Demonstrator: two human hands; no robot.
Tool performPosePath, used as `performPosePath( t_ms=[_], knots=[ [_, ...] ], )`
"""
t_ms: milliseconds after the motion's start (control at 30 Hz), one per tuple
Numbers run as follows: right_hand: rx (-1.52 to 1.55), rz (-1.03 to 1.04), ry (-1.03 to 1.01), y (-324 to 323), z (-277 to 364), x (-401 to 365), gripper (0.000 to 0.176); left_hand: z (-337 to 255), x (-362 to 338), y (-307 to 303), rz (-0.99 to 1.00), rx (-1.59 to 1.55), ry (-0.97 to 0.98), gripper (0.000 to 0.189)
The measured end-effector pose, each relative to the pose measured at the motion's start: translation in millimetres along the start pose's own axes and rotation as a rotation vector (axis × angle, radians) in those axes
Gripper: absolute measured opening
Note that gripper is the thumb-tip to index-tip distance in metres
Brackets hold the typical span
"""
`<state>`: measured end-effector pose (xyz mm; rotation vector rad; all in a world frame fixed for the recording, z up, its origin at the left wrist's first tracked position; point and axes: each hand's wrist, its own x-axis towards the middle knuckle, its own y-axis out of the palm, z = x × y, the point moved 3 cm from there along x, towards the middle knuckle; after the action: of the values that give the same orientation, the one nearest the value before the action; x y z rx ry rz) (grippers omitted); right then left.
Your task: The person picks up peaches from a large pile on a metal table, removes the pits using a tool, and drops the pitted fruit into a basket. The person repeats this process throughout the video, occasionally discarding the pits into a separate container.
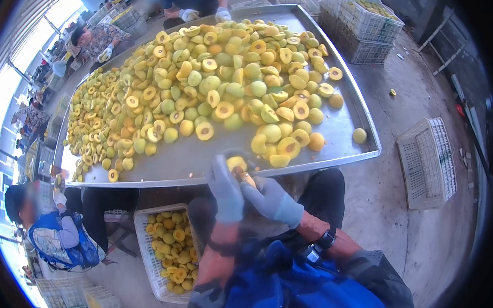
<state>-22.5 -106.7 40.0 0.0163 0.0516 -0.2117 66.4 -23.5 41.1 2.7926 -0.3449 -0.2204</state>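
Observation:
My left hand [225, 192], in a pale grey glove, is closed round a yellow peach half [236, 164] just over the near rim of the metal table. My right hand [274, 201], gloved too, grips a small pitting tool [249, 180] with a light brown handle, its tip up against the cut fruit. The fingers cover most of this tool. Beyond both hands, a big heap of halved peaches [210, 84], many with brown pits showing, spreads over the metal table [339, 141].
A white crate [142, 252] of pitted halves stands low on my left. Another crate [428, 162] sits on the floor at right, and stacked crates [362, 30] rise at the back right. Co-workers sit at left [68, 230] and across the table [190, 1].

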Motion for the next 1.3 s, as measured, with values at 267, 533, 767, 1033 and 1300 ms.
performPosePath(
  t_ms=[267, 533, 767, 1033, 1300],
  knots=[
    [0.794, 0.323, 0.356, 10.8, -25.0, -10.7, 0.023, -11.9, 1.8, -0.5, 0.253, 0.229, 0.127, 0.065],
    [1.521, 0.905, 0.196, 9.9, -23.3, -11.6, 0.018, -7.0, 6.2, 2.1, 0.607, 0.046, 0.116, 0.069],
    [0.539, 0.437, 0.336, -10.3, -25.0, -24.2, 0.046, 4.7, 13.0, -13.2, 0.594, 0.476, 0.098, 0.042],
    [0.366, 0.372, 0.263, -9.3, -29.2, -25.5, 0.053, 34.1, 8.1, -22.4, 0.4, 0.804, 0.378, 0.02],
    [0.76, 0.632, 0.362, -15.2, -45.0, -29.8, 0.041, -13.1, -22.9, -1.7, 0.526, 0.187, 0.267, 0.041]
  ],
)
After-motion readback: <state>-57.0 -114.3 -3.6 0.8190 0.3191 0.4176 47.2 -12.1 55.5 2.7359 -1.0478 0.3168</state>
